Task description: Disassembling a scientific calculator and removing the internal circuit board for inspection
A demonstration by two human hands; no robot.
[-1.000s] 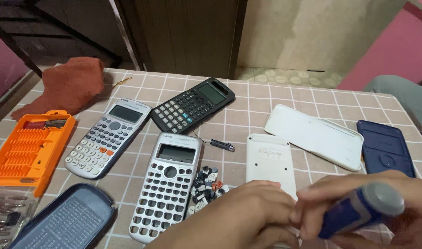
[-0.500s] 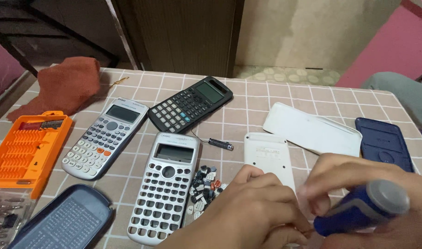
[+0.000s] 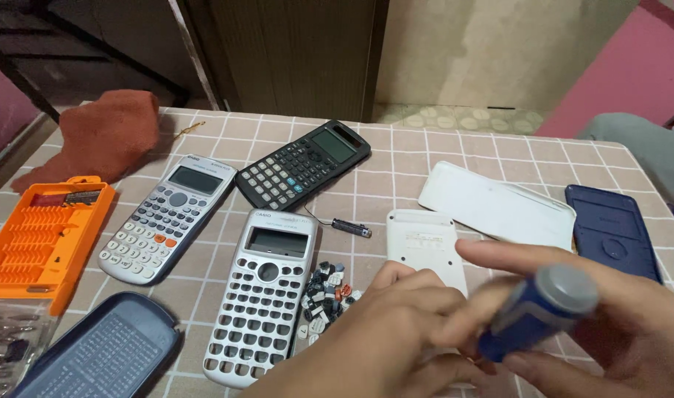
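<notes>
My right hand (image 3: pixel 617 324) grips a blue screwdriver with a grey cap (image 3: pixel 539 309) at the lower right. My left hand (image 3: pixel 381 339) lies just left of it, fingers together near the screwdriver's tip, partly over a white calculator back panel (image 3: pixel 422 243). What the left fingers hold is hidden. A silver calculator shell with empty key holes (image 3: pixel 260 295) lies left of my hands, and a small pile of loose keys (image 3: pixel 326 291) sits beside it.
On the checked tablecloth lie a silver calculator (image 3: pixel 160 217), a black calculator (image 3: pixel 304 163), a battery (image 3: pixel 352 228), a white cover (image 3: pixel 495 206), two dark blue covers (image 3: pixel 609 228) (image 3: pixel 101 354), an orange bit case (image 3: pixel 39 239) and a rust cloth (image 3: pixel 105 136).
Both hands have shifted slightly up and right with the screwdriver. The view has tilted a little, so the table items appear lower in the frame.
</notes>
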